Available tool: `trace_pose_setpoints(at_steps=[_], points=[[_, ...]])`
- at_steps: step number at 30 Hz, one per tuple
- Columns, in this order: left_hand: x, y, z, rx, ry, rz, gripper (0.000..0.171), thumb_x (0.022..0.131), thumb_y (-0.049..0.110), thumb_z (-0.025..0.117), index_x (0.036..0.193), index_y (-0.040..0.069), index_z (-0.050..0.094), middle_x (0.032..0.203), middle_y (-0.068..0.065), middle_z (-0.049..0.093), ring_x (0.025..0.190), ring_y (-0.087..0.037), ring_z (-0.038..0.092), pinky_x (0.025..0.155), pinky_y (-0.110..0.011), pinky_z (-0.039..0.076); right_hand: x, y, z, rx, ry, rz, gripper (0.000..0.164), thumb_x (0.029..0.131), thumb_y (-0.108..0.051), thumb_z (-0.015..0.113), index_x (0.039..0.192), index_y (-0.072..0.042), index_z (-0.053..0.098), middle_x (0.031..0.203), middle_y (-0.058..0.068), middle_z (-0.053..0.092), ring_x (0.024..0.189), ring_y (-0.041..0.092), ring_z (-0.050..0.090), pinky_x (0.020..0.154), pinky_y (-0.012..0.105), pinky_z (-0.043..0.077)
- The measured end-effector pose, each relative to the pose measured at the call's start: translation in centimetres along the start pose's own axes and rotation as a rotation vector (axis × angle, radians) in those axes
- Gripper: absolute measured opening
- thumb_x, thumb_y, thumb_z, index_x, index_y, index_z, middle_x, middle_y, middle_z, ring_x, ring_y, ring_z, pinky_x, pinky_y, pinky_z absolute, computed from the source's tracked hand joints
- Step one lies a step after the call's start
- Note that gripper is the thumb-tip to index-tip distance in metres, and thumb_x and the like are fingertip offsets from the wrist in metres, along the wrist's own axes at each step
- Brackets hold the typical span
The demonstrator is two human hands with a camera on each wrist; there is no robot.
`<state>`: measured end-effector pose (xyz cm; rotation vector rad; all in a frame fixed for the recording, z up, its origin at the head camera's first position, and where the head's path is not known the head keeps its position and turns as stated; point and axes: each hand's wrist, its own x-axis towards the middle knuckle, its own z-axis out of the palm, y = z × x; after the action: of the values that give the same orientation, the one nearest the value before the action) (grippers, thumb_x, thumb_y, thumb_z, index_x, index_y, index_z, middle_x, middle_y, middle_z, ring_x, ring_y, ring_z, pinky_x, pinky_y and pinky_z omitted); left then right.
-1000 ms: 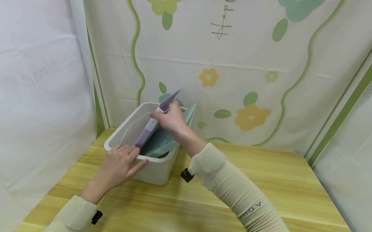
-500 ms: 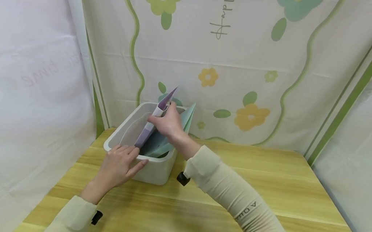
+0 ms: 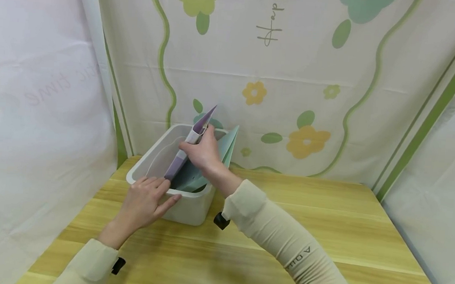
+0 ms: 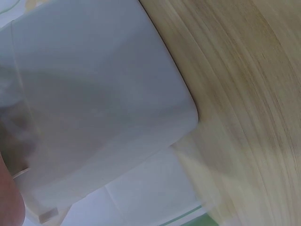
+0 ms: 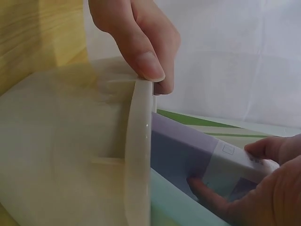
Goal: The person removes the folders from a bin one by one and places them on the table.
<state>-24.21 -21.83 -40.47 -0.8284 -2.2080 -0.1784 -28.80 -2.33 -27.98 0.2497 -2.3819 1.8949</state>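
In the head view, a white plastic bin [image 3: 191,211] stands at the table's back left. My left hand [image 3: 142,200] grips its near rim, fingers over the edge and thumb outside; the right wrist view shows this pinch closely. My right hand [image 3: 206,151] holds a purple file folder [image 3: 176,164] by its white-labelled spine, thumb on one side and fingers on the other. The folder leans in the bin, its lower end inside and its top corner above the far rim. Beside it on the right leans a teal folder [image 3: 193,175], partly behind my right hand.
The wood-grain table [image 3: 309,228] extends to the right and front of the bin. A flower-printed white cloth [image 3: 227,48] hangs right behind the bin, and another white cloth [image 3: 40,123] hangs at the left. The bin's lower interior is mostly hidden.
My right hand has shifted slightly left with the purple folder, whose top corner moved left and slightly up. My left hand stays on the rim; the bin and teal folder look nearly unmoved.
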Motion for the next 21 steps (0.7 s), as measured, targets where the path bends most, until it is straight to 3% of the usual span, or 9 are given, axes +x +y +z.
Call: trace_pose_setpoints(at_steps=[12, 21], points=[[0.1, 0.0, -0.2, 0.012, -0.007, -0.003, 0.055, 0.104, 0.063, 0.037, 0.081, 0.014, 0.047, 0.067, 0.004, 0.044, 0.06, -0.017, 0.047, 0.061, -0.035, 0.039, -0.3, 0.3, 0.8, -0.008, 0.032, 0.019, 0.069, 0.088, -0.019, 0.075, 0.143, -0.007, 0.035, 0.111, 0.012, 0.063, 0.1, 0.023, 0.064, 0.088, 0.039, 0.053], [-0.1, 0.0, 0.0, -0.002, -0.01, -0.011, 0.054, 0.104, 0.062, 0.038, 0.081, 0.014, 0.046, 0.067, 0.005, 0.042, 0.059, -0.017, 0.046, 0.06, -0.035, 0.038, -0.5, 0.4, 1.2, 0.042, 0.019, 0.024, 0.056, 0.093, -0.017, 0.07, 0.139, -0.007, 0.039, 0.106, 0.012, 0.063, 0.088, 0.021, 0.064, 0.07, 0.034, 0.055]])
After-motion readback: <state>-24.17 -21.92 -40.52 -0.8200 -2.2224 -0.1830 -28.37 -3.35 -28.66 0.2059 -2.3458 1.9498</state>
